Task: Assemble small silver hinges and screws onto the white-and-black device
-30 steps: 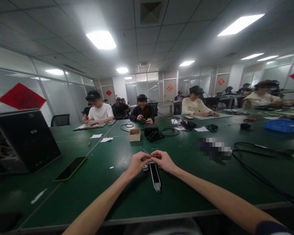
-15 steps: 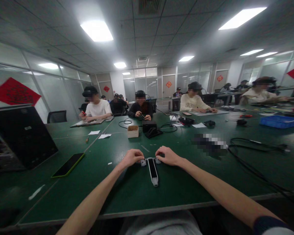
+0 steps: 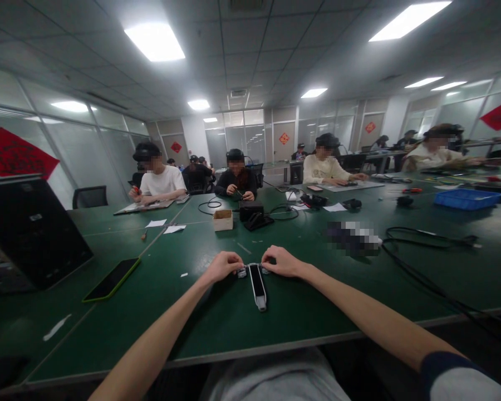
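On the green table in front of me lies a long, narrow device [image 3: 257,287] with a white rim and a black strip down its middle. It tapers to a pale grey end pointing toward me. Small grey parts stick out on both sides of its far end. The fingers of my left hand [image 3: 222,266] are pinched on the left grey part [image 3: 241,272]. My right hand [image 3: 284,262] pinches at the right grey part [image 3: 266,271], its fingertips covering some of it. I cannot make out the exact kind of device.
A phone in a green case [image 3: 112,279] and a black computer case [image 3: 35,231] are at the left. Beyond my hands stand a small cardboard box [image 3: 222,221] and a black stand [image 3: 256,217]. Black cables [image 3: 417,270] and a blue tray [image 3: 467,199] lie at the right. Several people sit across the table.
The whole view has shifted slightly, so most things appear a little further left and higher. My two hands keep their pinch at the device's side parts.
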A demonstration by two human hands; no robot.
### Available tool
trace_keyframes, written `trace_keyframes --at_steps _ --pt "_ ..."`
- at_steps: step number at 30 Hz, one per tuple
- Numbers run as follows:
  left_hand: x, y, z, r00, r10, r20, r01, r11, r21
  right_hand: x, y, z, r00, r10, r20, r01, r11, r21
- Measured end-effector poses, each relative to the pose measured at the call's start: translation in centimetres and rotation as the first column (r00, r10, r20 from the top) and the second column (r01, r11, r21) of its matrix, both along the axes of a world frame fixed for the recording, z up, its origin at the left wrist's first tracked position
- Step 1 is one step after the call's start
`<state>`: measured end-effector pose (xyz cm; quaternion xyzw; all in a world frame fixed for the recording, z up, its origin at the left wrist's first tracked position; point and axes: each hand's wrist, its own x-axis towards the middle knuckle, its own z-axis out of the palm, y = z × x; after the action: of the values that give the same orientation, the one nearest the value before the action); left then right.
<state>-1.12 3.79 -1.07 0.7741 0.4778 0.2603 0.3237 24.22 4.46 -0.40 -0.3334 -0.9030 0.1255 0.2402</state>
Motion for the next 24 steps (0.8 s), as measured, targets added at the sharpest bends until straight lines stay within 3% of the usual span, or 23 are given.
trace_keyframes --at_steps 9,18,24 --pt "0.2 -0.5 0.3 0.997 0.033 -0.066 -0.034 0.999 -0.016 -0.3 -0.2 0.2 1.000 -0.024 0.000 0.024 1.000 0.015" --pt "0.0 -0.7 1.1 0.999 -0.042 0.001 0.042 0.991 -0.129 -0.2 -0.1 -0.1 0.999 -0.007 0.031 0.007 1.000 0.010" --pt "0.0 -0.7 1.1 0.999 -0.036 0.003 0.036 0.993 -0.111 -0.2 -0.4 0.2 0.999 -0.003 0.038 0.003 1.000 -0.007"
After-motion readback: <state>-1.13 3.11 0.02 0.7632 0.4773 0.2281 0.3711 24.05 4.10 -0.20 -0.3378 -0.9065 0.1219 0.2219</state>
